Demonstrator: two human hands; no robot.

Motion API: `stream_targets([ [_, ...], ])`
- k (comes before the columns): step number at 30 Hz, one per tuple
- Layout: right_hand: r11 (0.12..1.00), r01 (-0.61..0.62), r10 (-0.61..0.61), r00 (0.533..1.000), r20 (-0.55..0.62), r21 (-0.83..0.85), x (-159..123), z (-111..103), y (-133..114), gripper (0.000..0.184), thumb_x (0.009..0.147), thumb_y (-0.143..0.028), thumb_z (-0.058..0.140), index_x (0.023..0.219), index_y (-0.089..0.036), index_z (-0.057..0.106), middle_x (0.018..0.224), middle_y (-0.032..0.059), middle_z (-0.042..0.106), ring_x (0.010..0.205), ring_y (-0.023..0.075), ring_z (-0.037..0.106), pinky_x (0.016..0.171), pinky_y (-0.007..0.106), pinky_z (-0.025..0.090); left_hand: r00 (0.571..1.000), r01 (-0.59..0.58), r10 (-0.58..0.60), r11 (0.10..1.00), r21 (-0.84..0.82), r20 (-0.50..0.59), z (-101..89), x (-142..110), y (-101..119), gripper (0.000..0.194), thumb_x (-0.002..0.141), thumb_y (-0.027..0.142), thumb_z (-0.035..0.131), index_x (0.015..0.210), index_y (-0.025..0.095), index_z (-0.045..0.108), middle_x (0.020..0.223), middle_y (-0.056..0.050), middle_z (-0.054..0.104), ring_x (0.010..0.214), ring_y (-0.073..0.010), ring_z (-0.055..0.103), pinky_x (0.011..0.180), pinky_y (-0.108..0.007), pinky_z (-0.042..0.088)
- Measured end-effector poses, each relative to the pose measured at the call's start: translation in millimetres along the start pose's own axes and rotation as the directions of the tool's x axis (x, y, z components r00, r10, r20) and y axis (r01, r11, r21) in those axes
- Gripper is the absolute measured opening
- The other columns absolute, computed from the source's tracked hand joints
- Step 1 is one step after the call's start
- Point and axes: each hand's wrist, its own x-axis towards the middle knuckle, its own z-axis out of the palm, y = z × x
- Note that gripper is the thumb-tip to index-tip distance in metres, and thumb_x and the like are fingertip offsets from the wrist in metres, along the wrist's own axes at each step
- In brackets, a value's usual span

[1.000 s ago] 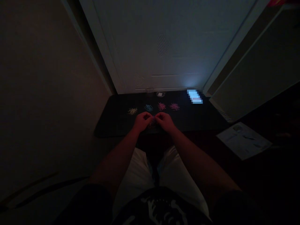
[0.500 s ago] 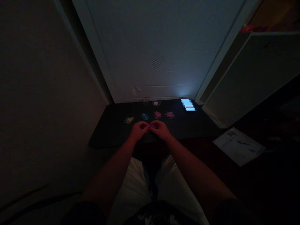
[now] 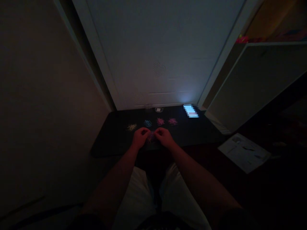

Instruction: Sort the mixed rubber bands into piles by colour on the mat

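Observation:
The room is dark. My left hand [image 3: 140,137] and my right hand [image 3: 164,137] rest close together on a black mat [image 3: 112,140], fingers curled over a small mixed pile of thin coloured pieces [image 3: 151,137]. What each hand pinches is too small to name. Beyond my hands lie small sorted heaps in a row: a yellow heap [image 3: 131,127], a blue heap [image 3: 148,123], a pink heap [image 3: 160,121] and a magenta heap [image 3: 172,121].
A lit phone screen [image 3: 191,111] glows at the mat's far right. Two small clear dishes [image 3: 158,109] stand by the white door [image 3: 163,57]. A printed sheet [image 3: 244,152] lies on the floor at the right, beside a white cabinet [image 3: 254,80].
The view has tilted, so everything sits lower in the picture. My hands stay together over the mixed pile, with the fingers shifting slightly.

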Motion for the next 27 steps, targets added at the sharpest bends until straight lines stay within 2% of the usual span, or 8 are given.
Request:
stream_targets([
  [2,1.000,-0.007,0.007,1.000,-0.014,0.000,0.2,-0.7,-0.1,0.010,0.066,-0.026,0.057,0.067,-0.017,0.055,0.059,-0.0028,0.053,0.054,0.0096,0.048,0.052,0.022,0.038,0.999,0.003,-0.003,1.000,-0.004,-0.039,-0.5,0.7,-0.4,0.015,0.070,0.030,0.059,0.072,0.016,0.063,0.070,-0.001,0.063,0.065,-0.0128,0.057,0.062,-0.024,0.045],
  [4,1.000,-0.002,0.002,1.000,-0.025,0.003,0.6,-0.9,-0.1,0.011,0.065,-0.027,0.058,0.069,-0.017,0.055,0.061,-0.0027,0.054,0.055,0.0095,0.048,0.053,0.022,0.039,0.999,0.007,-0.008,1.000,-0.012,-0.032,-0.3,0.7,-1.4,0.015,0.069,0.030,0.060,0.072,0.016,0.063,0.069,-0.001,0.063,0.064,-0.0127,0.057,0.062,-0.024,0.045],
  [8,1.000,0.014,-0.014,1.000,-0.019,-0.005,1.4,0.1,0.5,0.021,0.063,-0.030,0.063,0.078,-0.017,0.059,0.064,-0.0018,0.057,0.056,0.0099,0.050,0.054,0.022,0.040,0.997,-0.008,0.009,1.000,-0.021,0.076,1.3,-0.8,-2.6,0.016,0.069,0.031,0.061,0.074,0.015,0.063,0.067,-0.001,0.063,0.062,-0.0125,0.057,0.059,-0.024,0.045],
  [12,1.000,0.009,-0.009,1.000,0.026,-0.020,1.5,0.1,2.8,0.016,0.066,-0.031,0.060,0.072,-0.016,0.060,0.065,-0.0003,0.060,0.059,0.0108,0.052,0.057,0.023,0.041,0.990,-0.025,0.021,0.999,0.027,0.136,1.8,-2.4,0.1,0.019,0.069,0.033,0.061,0.075,0.015,0.065,0.067,-0.002,0.064,0.061,-0.0128,0.057,0.058,-0.024,0.045],
  [17,0.997,0.034,-0.032,0.999,0.019,-0.073,1.2,-1.5,4.1,0.014,0.068,-0.029,0.058,0.071,-0.016,0.060,0.063,-0.0013,0.058,0.057,0.0103,0.050,0.055,0.022,0.040,0.995,-0.007,0.004,1.000,0.029,0.105,2.4,-2.6,3.6,0.017,0.069,0.031,0.061,0.073,0.015,0.064,0.068,-0.002,0.064,0.062,-0.0127,0.058,0.060,-0.024,0.045],
  [27,0.999,0.028,-0.028,1.000,-0.006,-0.034,-0.9,-3.1,0.2,0.013,0.066,-0.029,0.056,0.068,-0.016,0.057,0.063,-0.0013,0.057,0.058,0.0104,0.050,0.057,0.023,0.040,0.998,0.011,-0.011,1.000,-0.001,0.054,2.9,-0.8,-0.6,0.014,0.069,0.029,0.060,0.072,0.016,0.064,0.069,-0.001,0.064,0.063,-0.0125,0.057,0.061,-0.024,0.045],
])
